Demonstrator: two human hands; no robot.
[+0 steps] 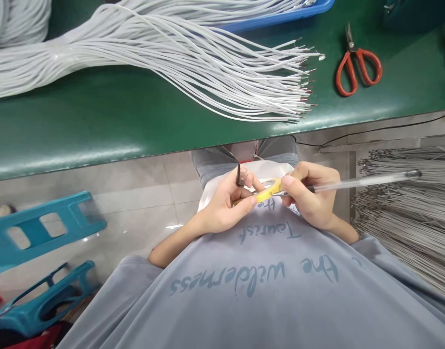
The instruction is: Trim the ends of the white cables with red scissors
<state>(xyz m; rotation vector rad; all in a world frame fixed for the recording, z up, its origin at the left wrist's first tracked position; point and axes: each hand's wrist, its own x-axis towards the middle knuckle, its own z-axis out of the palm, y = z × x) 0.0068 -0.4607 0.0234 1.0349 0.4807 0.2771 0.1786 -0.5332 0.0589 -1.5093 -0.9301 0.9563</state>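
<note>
Beside a green table (99, 116), left hand (228, 203) pinches yellow ring (266, 193), right hand (313, 198) a pen (364, 182)

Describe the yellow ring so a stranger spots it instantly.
Find the green table, then the grey shirt below it. There, the left hand and right hand hold the yellow ring. Unlike the right hand's slim, clear pen, it is round and yellow.

I see a glossy dark-green tabletop (99, 116) across the top, its front edge reflecting pale light. Below it, I make out shiny grey floor tiles (142, 186) and, leftward, blue plastic stools (74, 217).
</note>
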